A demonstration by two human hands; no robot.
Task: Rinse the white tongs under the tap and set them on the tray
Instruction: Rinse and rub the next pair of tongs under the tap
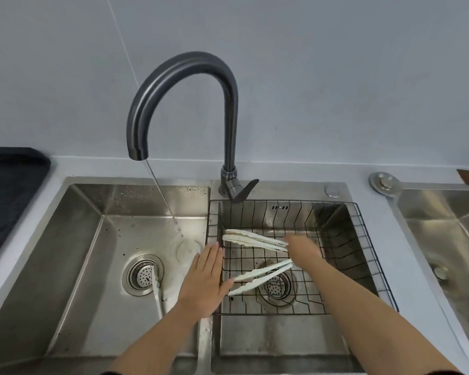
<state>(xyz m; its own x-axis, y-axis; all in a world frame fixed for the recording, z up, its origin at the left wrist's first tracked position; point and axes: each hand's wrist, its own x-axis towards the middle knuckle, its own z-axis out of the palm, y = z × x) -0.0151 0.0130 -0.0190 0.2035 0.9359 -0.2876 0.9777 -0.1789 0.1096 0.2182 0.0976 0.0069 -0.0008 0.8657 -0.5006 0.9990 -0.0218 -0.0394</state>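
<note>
Two white tongs lie in the black wire tray (363, 239) set in the right basin: an upper pair (252, 239) and a lower pair (260, 278), tips pointing left. A third white pair (157, 290) lies in the left basin beside its drain. The dark tap (184, 66) runs a thin stream into the left basin. My left hand (205, 280) is flat and open over the divider between the basins, with its fingers beside the lower pair's tips. My right hand (303, 251) is blurred and covers the hinge ends of both pairs in the tray; its grip is unclear.
The tap's lever (241, 190) sticks out above the tray's back edge. A dark mat (8, 196) lies on the counter at the left. Another steel basin (444, 226) sits at the right. The left basin's drain strainer (142, 274) is near the third pair.
</note>
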